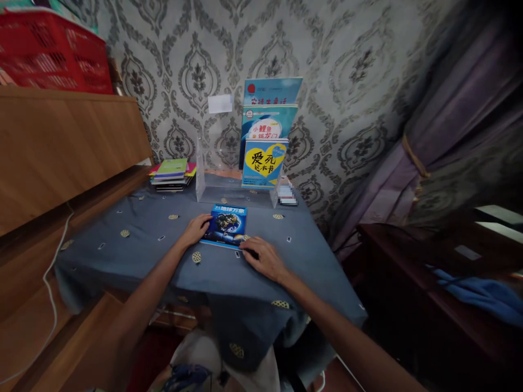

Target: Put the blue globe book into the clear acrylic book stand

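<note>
A blue book (224, 224) with a picture of the Earth on its cover lies on the cloth-covered table in front of me. My left hand (196, 228) grips its left edge, fingertips reaching onto the cover. At the lower right corner, my right hand (265, 257) has its fingers closed on the book's edge, the thumb lower down. Just behind the book stands a clear acrylic rack (220, 195). In its right part, a blue book with a yellow heart (265, 163), a carp-story book (265, 124) and a taller light-blue book (273, 90) stand upright in steps.
A stack of books (171, 171) sits at the table's back left. Small pixelated items (286, 193) lie right of the rack. A wooden cabinet (69, 147) with a red basket (53, 51) is at left, a dark desk (441, 261) at right. A white cable (49, 277) hangs left.
</note>
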`<state>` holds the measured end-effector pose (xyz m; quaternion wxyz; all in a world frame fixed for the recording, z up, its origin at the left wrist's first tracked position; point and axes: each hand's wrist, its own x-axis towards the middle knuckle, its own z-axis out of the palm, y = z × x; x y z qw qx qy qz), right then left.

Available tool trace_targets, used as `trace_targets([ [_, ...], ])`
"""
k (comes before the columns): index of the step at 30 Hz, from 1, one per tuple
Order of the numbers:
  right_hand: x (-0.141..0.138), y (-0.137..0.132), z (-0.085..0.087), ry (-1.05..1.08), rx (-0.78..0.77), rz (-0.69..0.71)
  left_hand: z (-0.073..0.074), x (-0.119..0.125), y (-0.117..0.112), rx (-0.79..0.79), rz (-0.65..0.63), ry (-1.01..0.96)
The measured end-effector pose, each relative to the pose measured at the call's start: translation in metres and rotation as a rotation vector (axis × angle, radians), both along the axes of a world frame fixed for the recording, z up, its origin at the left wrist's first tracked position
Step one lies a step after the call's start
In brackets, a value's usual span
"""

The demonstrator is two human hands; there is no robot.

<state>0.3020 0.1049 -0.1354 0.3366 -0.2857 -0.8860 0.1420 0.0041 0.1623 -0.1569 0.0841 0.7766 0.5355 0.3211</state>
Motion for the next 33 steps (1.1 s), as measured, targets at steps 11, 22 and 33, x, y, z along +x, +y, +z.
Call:
trace_targets([
  [11,-0.013,0.011,0.012,-0.046,-0.041,-0.092,-0.003,-0.002,0.006,0.089,-0.046,0.125],
  [22,-0.109,0.104,-0.009,-0.202,0.022,-0.089,0.013,-0.013,0.017,0.121,-0.19,0.128],
  [33,-0.049,0.151,-0.023,-0.104,-0.024,-0.281,0.013,-0.011,0.017,0.104,-0.201,0.177],
])
